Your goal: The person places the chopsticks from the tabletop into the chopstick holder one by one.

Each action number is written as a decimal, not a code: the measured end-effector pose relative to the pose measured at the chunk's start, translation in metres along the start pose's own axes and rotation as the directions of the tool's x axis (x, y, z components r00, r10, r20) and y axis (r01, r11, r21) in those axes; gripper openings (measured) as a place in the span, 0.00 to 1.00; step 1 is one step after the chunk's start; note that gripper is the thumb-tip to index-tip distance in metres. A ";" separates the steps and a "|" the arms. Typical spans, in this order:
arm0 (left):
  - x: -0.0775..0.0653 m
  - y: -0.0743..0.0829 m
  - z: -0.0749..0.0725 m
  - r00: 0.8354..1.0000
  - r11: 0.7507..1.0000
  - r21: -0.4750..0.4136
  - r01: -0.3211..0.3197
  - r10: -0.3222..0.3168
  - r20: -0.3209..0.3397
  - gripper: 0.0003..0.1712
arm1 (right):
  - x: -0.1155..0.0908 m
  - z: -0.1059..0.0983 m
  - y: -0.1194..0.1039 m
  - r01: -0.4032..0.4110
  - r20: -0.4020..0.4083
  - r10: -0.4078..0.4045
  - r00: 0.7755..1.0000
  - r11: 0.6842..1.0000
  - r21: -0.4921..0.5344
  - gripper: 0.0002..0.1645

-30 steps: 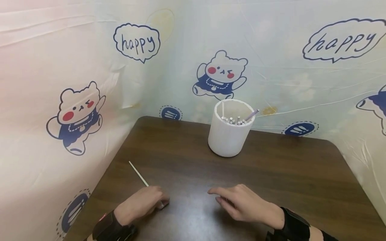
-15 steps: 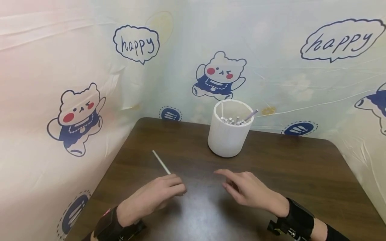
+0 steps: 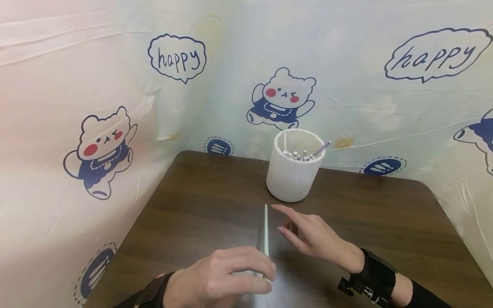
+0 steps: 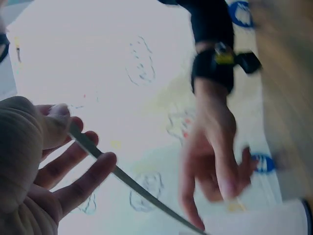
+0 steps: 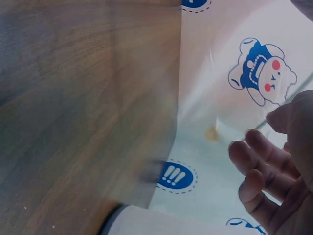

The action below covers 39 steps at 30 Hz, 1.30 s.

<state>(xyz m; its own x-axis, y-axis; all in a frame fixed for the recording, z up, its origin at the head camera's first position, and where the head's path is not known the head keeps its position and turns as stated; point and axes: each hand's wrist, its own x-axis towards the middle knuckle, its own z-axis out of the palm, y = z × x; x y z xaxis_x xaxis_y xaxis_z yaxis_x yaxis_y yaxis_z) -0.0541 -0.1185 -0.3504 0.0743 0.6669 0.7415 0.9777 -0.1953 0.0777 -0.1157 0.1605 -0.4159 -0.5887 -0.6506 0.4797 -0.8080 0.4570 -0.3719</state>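
A thin pale-green stick [image 3: 266,231] slants up and away from my left hand [image 3: 227,276], which pinches its near end between thumb and fingertips. In the left wrist view the stick [image 4: 146,193] runs from the pinch toward the lower edge, and the ring and little fingers fan out beside it. My right hand [image 3: 316,237] hovers just right of the stick's far end. Its index finger stretches forward, close to the tip, and the other fingers bend loosely with nothing in them. In the right wrist view this hand [image 5: 279,181] shows relaxed, parted fingers.
Behind the hands stands a white round holder [image 3: 291,179] with several square-ended sticks and one purple stick [image 3: 322,148] leaning on its rim. The brown tabletop [image 3: 215,188] reaches back to a printed cloth [image 3: 346,107] hung around it.
My left hand has lifted the stick from the left of the table and brought it rightward, swinging its far end round to point away from me. The right hand has moved slightly forward.
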 end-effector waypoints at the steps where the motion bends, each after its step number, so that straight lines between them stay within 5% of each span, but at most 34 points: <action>1: 0.001 0.002 0.001 1.000 1.000 -0.024 0.001 -0.001 -0.013 0.06 | 0.000 0.001 0.000 0.021 -0.011 -0.021 1.000 1.000 0.004 0.33; 7: 0.004 0.006 0.004 0.991 0.998 -0.043 -0.056 0.050 -0.121 0.11 | -0.003 0.009 -0.002 0.182 -0.100 -0.179 0.979 0.983 0.018 0.10; 13: 0.010 -0.003 0.003 0.968 0.991 0.034 -0.131 0.135 -0.211 0.03 | -0.004 0.009 -0.002 0.189 -0.112 -0.184 0.977 0.981 0.038 0.10; 18: 0.016 -0.008 0.003 0.959 0.991 0.047 -0.125 0.133 -0.251 0.04 | 0.000 0.005 0.000 0.187 -0.105 -0.183 0.978 0.982 0.037 0.11; 22: 0.030 -0.027 0.000 0.934 0.987 0.068 -0.143 0.158 -0.321 0.05 | 0.011 -0.008 0.006 0.212 -0.142 -0.207 0.968 0.977 0.024 0.13; 28: 0.074 -0.065 -0.019 0.908 0.999 0.043 0.008 0.010 -0.420 0.09 | 0.042 -0.052 0.028 0.265 -0.263 -0.264 0.928 0.964 -0.034 0.14; 33: 0.122 -0.105 -0.036 0.894 0.978 0.038 0.206 -0.172 -0.414 0.12 | 0.063 -0.090 0.051 0.151 -0.321 -0.186 0.928 0.980 -0.132 0.04; 36: 0.146 -0.135 -0.042 0.864 0.957 -0.006 0.288 -0.263 -0.429 0.10 | 0.072 -0.105 0.062 0.053 -0.310 -0.102 0.945 0.985 -0.163 0.06; 39: 0.164 -0.163 -0.047 0.816 0.920 -0.089 0.381 -0.380 -0.437 0.11 | 0.078 -0.113 0.071 -0.031 -0.284 -0.022 0.958 0.983 -0.181 0.06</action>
<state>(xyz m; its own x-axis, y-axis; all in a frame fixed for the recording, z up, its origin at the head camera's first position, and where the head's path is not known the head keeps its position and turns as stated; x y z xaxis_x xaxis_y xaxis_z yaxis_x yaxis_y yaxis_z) -0.2103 -0.0109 -0.2106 -0.3965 0.3041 0.8662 0.9106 0.0106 0.4131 -0.2214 0.2107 -0.3145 -0.5527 -0.4612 0.6941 -0.7804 0.5788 -0.2368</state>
